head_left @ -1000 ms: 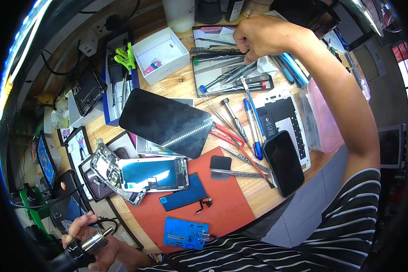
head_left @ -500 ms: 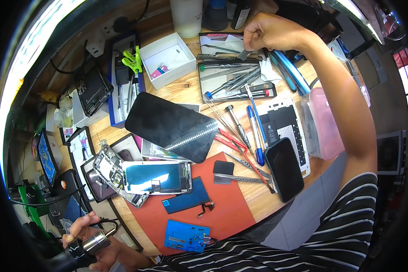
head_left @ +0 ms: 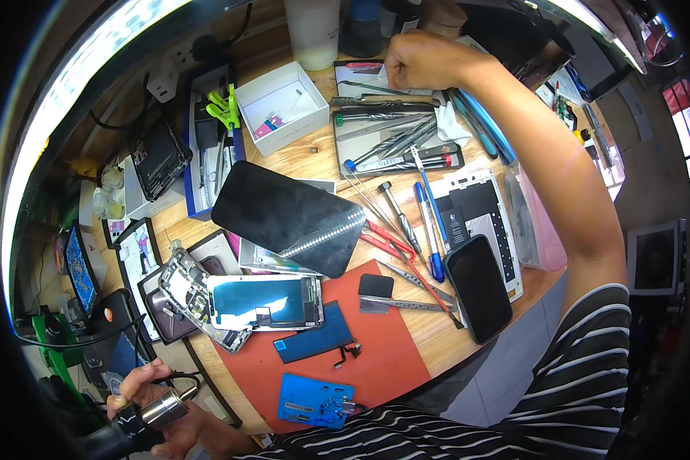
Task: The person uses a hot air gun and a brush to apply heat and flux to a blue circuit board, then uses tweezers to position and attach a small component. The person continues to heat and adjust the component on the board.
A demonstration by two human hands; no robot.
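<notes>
Fingers of my left hand (head_left: 190, 429) are wrapped round a black tool with a metal nozzle (head_left: 163, 410), held low on my left near the edge of the table (head_left: 299, 165). My right hand (head_left: 425, 63) is bent in over the far end of the tool tray (head_left: 350, 149); its fingertips are hidden, so I can't tell whether they pinch anything. A phone frame (head_left: 181, 290) lies opened, a loose screen (head_left: 257, 295) resting partly over it; a dark blue panel (head_left: 307, 339) sits on the orange mat (head_left: 395, 345). I judge the taking-apart done, the pieces not yet joined.
</notes>
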